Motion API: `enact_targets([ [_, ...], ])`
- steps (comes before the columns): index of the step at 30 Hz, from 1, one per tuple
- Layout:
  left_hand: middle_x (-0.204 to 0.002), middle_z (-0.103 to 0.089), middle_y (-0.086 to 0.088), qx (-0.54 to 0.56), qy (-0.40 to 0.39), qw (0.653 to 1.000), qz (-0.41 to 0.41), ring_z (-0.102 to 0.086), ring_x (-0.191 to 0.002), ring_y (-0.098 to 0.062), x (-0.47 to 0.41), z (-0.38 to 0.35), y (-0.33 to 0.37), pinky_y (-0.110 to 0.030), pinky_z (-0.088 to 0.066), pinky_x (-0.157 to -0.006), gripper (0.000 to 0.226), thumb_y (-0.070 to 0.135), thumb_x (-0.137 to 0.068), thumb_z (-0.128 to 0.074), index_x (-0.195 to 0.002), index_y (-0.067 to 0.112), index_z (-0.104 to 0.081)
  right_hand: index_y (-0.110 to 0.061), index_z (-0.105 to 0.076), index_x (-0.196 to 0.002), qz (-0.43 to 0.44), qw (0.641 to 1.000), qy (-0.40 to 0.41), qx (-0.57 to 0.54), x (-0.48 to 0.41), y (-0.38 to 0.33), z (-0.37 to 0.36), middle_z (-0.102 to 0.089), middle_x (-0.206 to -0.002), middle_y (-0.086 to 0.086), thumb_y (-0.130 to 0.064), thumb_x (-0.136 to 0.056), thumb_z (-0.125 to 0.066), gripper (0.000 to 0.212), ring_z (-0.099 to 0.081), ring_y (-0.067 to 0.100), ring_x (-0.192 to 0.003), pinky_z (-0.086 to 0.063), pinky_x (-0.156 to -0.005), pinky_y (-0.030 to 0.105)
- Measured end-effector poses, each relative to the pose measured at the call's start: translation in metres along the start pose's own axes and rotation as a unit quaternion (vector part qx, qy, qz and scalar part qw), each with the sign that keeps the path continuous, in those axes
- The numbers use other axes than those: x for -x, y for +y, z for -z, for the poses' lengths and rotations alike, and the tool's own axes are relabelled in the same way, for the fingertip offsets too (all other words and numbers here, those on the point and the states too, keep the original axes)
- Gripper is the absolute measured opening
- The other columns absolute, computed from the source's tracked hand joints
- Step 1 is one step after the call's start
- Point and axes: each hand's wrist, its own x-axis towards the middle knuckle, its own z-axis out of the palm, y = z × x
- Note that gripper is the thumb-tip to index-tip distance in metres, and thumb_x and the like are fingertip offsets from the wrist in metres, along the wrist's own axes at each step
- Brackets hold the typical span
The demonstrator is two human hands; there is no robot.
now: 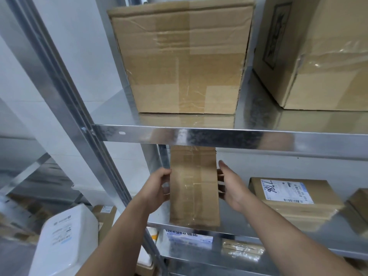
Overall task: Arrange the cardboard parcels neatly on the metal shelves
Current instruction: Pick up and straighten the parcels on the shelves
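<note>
Left hand (159, 186): fingers (166, 172) curled round the left edge of the narrow parcel (194, 186), thumb lower on the same edge. A firm grip.
Right hand (231, 188): fingers (221, 182) close together, lightly bent, tips against the parcel's right edge. Thumb lifted clear, touching nothing. Some blur here; contact of the lowest fingers cannot be told.

Narrow parcel: upright and taped down the front, base at the front lip of the middle shelf (235, 222). Its top edge is hidden behind the rim of the upper shelf (219, 136), so clearance there cannot be told.

Room to move: bare shelf just right of the parcel. Farther right lies a flat labelled parcel (294, 198), well apart, with another carton (358, 204) at the frame edge. Left of the parcel, a gap and then the upright post (79, 116).

Above the parcel, on the upper shelf: a large taped box (183, 62), and up to the right a second box (318, 56), a gap between them.

Below the parcel: a blue-printed box (189, 236) and a small taped parcel (243, 251) on a lower shelf. Down to the left, beyond the post: a white container (65, 242).

Shelving is shiny metal and reflects the boxes; pale wall behind.
</note>
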Motion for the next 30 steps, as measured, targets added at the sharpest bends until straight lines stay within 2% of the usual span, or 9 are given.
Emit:
enact_targets([
  [4,-0.065,-0.055,0.001,0.027,0.013,0.999,-0.015,-0.058,-0.058,-0.023,0.004,-0.003,0.005,-0.033,-0.048,-0.063,0.025,0.034,-0.097,-0.049,-0.084,0.014,-0.059,-0.011,-0.056,-0.099,0.005,0.999,0.003,-0.034,0.003,-0.006,0.001,-0.068,-0.098,0.011,-0.056,-0.105,-0.04,0.049,-0.063,0.03,-0.103,-0.047,-0.09,0.046],
  [6,-0.063,-0.061,0.0,0.029,0.015,0.999,-0.012,-0.062,-0.063,-0.025,0.006,-0.005,0.005,-0.036,-0.05,-0.066,0.043,0.051,-0.102,-0.046,-0.093,0.014,-0.064,-0.01,-0.059,-0.108,0.008,0.999,-0.003,-0.035,0.003,-0.006,0.001,-0.068,-0.104,0.012,-0.059,-0.104,-0.04,0.053,-0.062,0.03,-0.104,-0.049,-0.09,0.047],
  [9,-0.089,-0.07,-0.008,0.03,-0.007,1.0,-0.002,-0.065,-0.088,-0.031,0.008,-0.004,0.006,-0.039,-0.053,-0.077,0.069,0.07,-0.098,-0.036,-0.12,0.015,-0.07,-0.016,-0.06,-0.127,0.005,1.0,-0.014,-0.022,0.003,-0.007,0.002,-0.066,-0.117,0.016,-0.067,-0.1,-0.039,0.062,-0.061,0.033,-0.11,-0.052,-0.087,0.049],
  [12,-0.107,-0.071,-0.011,0.012,-0.019,1.0,-0.002,-0.069,-0.091,-0.027,0.01,-0.006,0.008,-0.039,-0.055,-0.081,0.074,0.077,-0.094,-0.034,-0.123,0.021,-0.072,-0.023,-0.061,-0.126,-0.005,0.999,-0.036,-0.008,0.006,-0.009,0.001,-0.065,-0.105,0.012,-0.074,-0.095,-0.041,0.063,-0.061,0.029,-0.096,-0.051,-0.072,0.04],
  [14,-0.102,-0.073,-0.008,-0.004,-0.017,1.0,-0.007,-0.069,-0.085,-0.023,0.014,-0.009,0.01,-0.039,-0.055,-0.08,0.071,0.077,-0.094,-0.037,-0.116,0.022,-0.075,-0.024,-0.062,-0.12,-0.011,0.999,-0.051,0.006,0.008,-0.01,0.0,-0.063,-0.098,0.01,-0.078,-0.09,-0.045,0.064,-0.061,0.027,-0.091,-0.052,-0.071,0.039],
  [17,-0.091,-0.07,-0.009,-0.015,-0.01,1.0,0.008,-0.067,-0.084,-0.027,0.016,-0.007,0.015,-0.042,-0.051,-0.084,0.064,0.072,-0.093,-0.044,-0.102,0.018,-0.077,-0.025,-0.062,-0.121,-0.014,0.998,-0.057,0.019,0.009,-0.014,0.002,-0.062,-0.111,0.012,-0.074,-0.087,-0.056,0.06,-0.06,0.034,-0.109,-0.054,-0.092,0.054],
  [20,-0.1,-0.061,-0.013,-0.038,-0.022,0.998,0.034,-0.063,-0.092,-0.031,0.017,-0.003,0.019,-0.043,-0.05,-0.087,0.056,0.065,-0.091,-0.05,-0.099,0.015,-0.072,-0.023,-0.06,-0.126,-0.016,0.997,-0.056,0.047,0.01,-0.018,0.002,-0.059,-0.116,0.011,-0.062,-0.091,-0.06,0.052,-0.055,0.036,-0.117,-0.045,-0.103,0.065],
  [25,-0.093,-0.074,-0.007,-0.087,-0.015,0.996,0.017,-0.069,-0.084,-0.022,0.02,-0.014,0.018,-0.037,-0.055,-0.08,0.036,0.051,-0.094,-0.061,-0.104,0.019,-0.073,-0.022,-0.047,-0.13,-0.009,0.991,-0.048,0.121,0.015,-0.017,-0.005,-0.064,-0.123,0.01,-0.071,-0.054,-0.076,0.095,-0.059,0.033,-0.119,-0.04,-0.106,0.069],
  [30,-0.095,-0.071,-0.01,-0.107,-0.01,0.994,0.028,-0.067,-0.085,-0.023,0.015,-0.012,0.016,-0.037,-0.057,-0.077,0.034,0.042,-0.094,-0.065,-0.111,0.013,-0.072,-0.021,-0.047,-0.122,-0.003,0.99,-0.035,0.138,0.016,-0.016,-0.006,-0.063,-0.124,0.011,-0.053,-0.087,-0.072,0.054,-0.059,0.031,-0.116,-0.045,-0.101,0.065],
])
